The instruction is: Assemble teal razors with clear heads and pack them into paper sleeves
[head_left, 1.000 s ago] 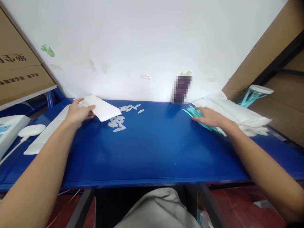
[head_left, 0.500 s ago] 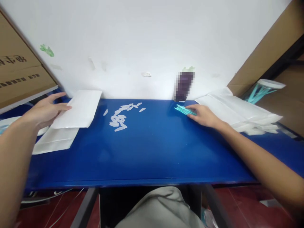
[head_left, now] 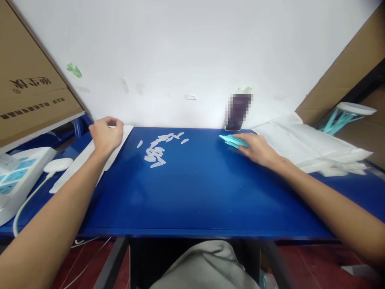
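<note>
My left hand (head_left: 107,134) is above white paper sheets (head_left: 78,165) at the table's left, its fingers curled in; whether anything is between them cannot be made out. At the back right, my right hand (head_left: 255,147) has its fingers closed on a bundle of thin turquoise sticks (head_left: 233,141) on the blue table (head_left: 186,196). Small translucent white strips (head_left: 155,153) lie scattered left of centre, between the two hands.
A dark phone (head_left: 238,112) leans on the white wall. White bags (head_left: 300,144) lie at the right, near a lidded container of turquoise sticks (head_left: 339,120). At the left are a power strip (head_left: 22,176), a white plug with a cable (head_left: 58,164) and a cardboard box (head_left: 36,68).
My left hand has moved right and gone from spread fingers to curled ones, and the top white sheet now lies down on the other. My right hand stays at the sticks.
</note>
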`<state>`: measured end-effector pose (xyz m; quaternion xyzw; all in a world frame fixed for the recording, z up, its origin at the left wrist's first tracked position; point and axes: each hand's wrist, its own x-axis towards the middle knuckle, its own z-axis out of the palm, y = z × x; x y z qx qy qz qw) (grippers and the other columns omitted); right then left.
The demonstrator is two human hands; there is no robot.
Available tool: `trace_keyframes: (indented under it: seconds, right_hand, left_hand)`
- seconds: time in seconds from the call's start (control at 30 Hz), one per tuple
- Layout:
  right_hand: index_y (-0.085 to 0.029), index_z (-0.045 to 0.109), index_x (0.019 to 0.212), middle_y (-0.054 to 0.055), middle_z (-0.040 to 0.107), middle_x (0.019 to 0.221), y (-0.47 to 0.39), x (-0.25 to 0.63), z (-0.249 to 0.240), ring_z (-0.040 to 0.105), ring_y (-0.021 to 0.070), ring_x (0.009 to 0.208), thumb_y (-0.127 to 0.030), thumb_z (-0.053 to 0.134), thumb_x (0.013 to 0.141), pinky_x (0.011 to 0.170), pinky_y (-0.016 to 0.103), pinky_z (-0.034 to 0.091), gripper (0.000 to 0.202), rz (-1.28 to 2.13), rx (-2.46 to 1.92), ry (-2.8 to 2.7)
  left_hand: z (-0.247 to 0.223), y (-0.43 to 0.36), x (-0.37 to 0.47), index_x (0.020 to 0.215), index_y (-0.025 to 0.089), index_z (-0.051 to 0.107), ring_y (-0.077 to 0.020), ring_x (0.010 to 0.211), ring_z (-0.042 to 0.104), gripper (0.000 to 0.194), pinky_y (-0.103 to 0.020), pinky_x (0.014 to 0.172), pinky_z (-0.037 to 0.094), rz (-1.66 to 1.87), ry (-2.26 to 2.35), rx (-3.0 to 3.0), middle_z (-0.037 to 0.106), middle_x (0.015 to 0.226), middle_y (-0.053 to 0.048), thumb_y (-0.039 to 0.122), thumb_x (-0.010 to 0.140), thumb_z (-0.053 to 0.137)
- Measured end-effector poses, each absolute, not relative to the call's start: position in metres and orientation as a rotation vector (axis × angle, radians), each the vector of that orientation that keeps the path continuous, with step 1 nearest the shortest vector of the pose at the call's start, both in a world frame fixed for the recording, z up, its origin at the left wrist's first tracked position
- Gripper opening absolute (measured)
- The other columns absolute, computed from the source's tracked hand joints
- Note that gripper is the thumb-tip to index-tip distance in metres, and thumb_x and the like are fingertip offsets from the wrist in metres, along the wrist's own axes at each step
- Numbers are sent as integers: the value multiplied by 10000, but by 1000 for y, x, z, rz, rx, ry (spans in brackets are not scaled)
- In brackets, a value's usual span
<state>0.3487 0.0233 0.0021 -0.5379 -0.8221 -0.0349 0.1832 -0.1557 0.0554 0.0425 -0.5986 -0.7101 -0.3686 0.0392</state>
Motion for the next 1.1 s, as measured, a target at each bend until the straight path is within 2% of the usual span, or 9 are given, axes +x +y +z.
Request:
trace_keyframes:
  seconds: [0.1,0.23,0.4,0.53,0.63,0.73,0.83,0.97,1.1]
  right_hand:
    - [-203,666,1425,127,725,1371,6,317,3,676,370,1237,-242,544,926,1064,570,526,515,-11,-1297,-2410]
    - [-189,647,1445,143,710,1389,-14,277,9,668,347,1260,-205,553,934,1063,544,539,520,267,-1194,-2560]
    - [-250,355,1660,124,480,1652,-25,271,23,519,341,1457,-583,699,912,1131,509,503,888,608,-1156,-2607]
    - [-254,371,1649,145,433,1677,-31,283,19,443,356,1514,-643,592,970,1188,567,430,813,484,-1137,-2638]
    - [-252,518,1554,162,494,1627,-37,288,13,487,373,1473,-578,539,1018,1162,611,433,628,289,-1111,-2667]
    - [-217,729,1269,181,609,1491,-43,286,13,593,365,1345,-505,543,1029,1078,570,499,419,156,-997,-2681]
    - [-208,787,1134,173,713,1286,-50,280,17,662,343,1182,-477,560,1027,987,532,536,368,82,-899,-2705]
    - [-215,768,1263,145,761,1245,-54,277,19,671,340,1177,-470,557,1033,1013,534,524,403,46,-874,-2737]
    - [-193,741,1335,148,750,1323,-54,277,16,683,348,1238,-482,534,1042,1083,534,511,460,54,-914,-2746]
  left_hand:
    - [38,72,-128,998,150,753,-228,898,702,320,-365,1061,482,-1200,-2112,-1878,755,906,-49,334,903,509]
    - [16,83,-115,1245,182,721,-307,1245,650,471,-429,1127,461,-1227,-2323,-2080,726,1331,-105,463,956,475]
    - [-4,83,-110,1477,156,585,-299,1507,451,668,-452,1275,302,-1217,-2290,-2395,521,1604,-128,572,1001,370]
    - [1,78,-95,1517,227,540,-277,1527,430,627,-446,1238,367,-1422,-2244,-2442,489,1631,-92,547,1016,338]
    - [10,63,-82,1390,235,622,-300,1452,488,530,-476,1224,354,-1467,-1986,-2345,569,1521,-117,522,986,436]
    - [21,38,-67,823,195,693,-277,1068,638,384,-457,1089,422,-1316,-1673,-2353,693,960,-97,474,962,469]
    - [29,11,-47,527,220,374,-156,571,445,502,-355,741,439,-952,-1397,-2760,365,517,12,463,958,455]
    - [26,-17,-18,822,207,582,-168,641,505,394,-329,652,428,-528,-985,-3153,571,736,-2,591,885,644]
    - [10,-22,-3,1465,233,519,-362,1270,556,769,-512,1050,472,-366,-1024,-3172,522,1467,-180,752,904,607]
